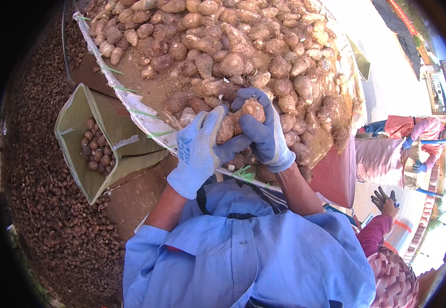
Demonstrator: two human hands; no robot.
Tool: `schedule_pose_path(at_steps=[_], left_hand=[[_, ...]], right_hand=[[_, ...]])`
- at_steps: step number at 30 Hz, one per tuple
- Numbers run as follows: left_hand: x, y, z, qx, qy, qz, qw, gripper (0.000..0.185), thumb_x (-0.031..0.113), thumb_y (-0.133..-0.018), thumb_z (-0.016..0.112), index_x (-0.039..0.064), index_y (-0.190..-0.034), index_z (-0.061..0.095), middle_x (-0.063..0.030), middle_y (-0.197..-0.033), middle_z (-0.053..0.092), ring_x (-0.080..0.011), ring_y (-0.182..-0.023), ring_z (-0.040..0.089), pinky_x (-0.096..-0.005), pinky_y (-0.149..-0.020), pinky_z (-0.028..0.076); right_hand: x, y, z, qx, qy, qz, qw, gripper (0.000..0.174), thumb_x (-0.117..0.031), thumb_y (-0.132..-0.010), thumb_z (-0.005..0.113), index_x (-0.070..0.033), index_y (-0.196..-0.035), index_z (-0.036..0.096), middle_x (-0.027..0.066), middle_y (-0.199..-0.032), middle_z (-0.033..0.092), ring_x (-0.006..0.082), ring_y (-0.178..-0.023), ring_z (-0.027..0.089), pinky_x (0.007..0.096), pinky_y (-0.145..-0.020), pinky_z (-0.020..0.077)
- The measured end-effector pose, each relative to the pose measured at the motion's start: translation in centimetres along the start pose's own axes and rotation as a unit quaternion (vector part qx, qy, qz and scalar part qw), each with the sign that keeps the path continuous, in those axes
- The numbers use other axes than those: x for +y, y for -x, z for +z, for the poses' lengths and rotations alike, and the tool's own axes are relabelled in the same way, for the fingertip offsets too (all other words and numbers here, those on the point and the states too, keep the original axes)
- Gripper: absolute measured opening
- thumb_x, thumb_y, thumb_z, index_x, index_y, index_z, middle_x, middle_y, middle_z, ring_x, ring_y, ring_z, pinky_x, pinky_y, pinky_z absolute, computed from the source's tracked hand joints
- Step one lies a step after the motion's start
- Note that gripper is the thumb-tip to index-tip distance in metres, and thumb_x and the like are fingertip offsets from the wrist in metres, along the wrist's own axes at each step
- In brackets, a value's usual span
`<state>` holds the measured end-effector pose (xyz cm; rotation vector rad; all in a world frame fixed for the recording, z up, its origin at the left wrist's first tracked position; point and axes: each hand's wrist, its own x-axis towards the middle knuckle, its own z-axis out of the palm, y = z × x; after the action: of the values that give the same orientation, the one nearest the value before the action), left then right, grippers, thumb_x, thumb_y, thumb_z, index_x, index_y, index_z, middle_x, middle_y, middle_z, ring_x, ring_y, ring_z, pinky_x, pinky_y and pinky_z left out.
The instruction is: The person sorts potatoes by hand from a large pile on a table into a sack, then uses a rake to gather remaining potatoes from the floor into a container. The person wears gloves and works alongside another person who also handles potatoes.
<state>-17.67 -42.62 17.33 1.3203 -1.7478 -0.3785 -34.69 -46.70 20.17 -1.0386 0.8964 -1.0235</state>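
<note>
Blue-grey coated work gloves cover both of my hands. My right hand (260, 127) is closed around a hairy brown taro corm (253, 109), its fingers over the top and thumb across the front. Against another taro corm (226, 129) rests my left hand (203, 142), gripping it between fingers and thumb, close beside the right hand. Beneath and beyond both hands spreads a large heap of taro corms (230, 65), some round, some long, with loose soil among them. The undersides of both held corms are hidden.
The heap's white cloth rim (115, 82) has green ties. At left an olive woven bag (88, 161) holds small round corms, beside a vast pile of corms (53, 215). A pinkish sack (334, 173) stands right. Two other people (425, 129) are at right, one with a black-gloved hand (383, 198).
</note>
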Motion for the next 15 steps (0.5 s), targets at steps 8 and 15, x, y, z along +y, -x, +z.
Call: schedule_pose_path(at_steps=[8,15], left_hand=[[-1.3,0.3,-0.4,-0.159,0.024,0.057,0.985,0.057,0.035,-0.076,0.093,0.001,-0.117,0.072,-0.0207,-0.105,0.074,-0.0368,-0.092,0.074,-0.0431,-0.077,0.06],[-2.8,-3.2,-1.0,-0.168,0.151,0.032,0.974,0.037,0.017,-0.088,0.084,0.001,-0.119,0.07,-0.0146,-0.113,0.074,-0.0228,-0.087,0.074,-0.0359,-0.078,0.06]], right_hand=[[0.2,-0.6,-4.6,-0.161,0.075,0.087,0.98,0.026,-0.01,-0.083,0.082,-0.005,-0.104,0.068,-0.0032,-0.096,0.068,0.0074,-0.087,0.061,0.026,-0.079,0.0531],[-0.2,-0.4,-6.1,-0.129,0.013,0.156,0.979,0.04,-0.011,-0.085,0.079,-0.003,-0.121,0.063,0.0025,-0.11,0.067,0.0097,-0.097,0.062,0.0268,-0.085,0.0528]])
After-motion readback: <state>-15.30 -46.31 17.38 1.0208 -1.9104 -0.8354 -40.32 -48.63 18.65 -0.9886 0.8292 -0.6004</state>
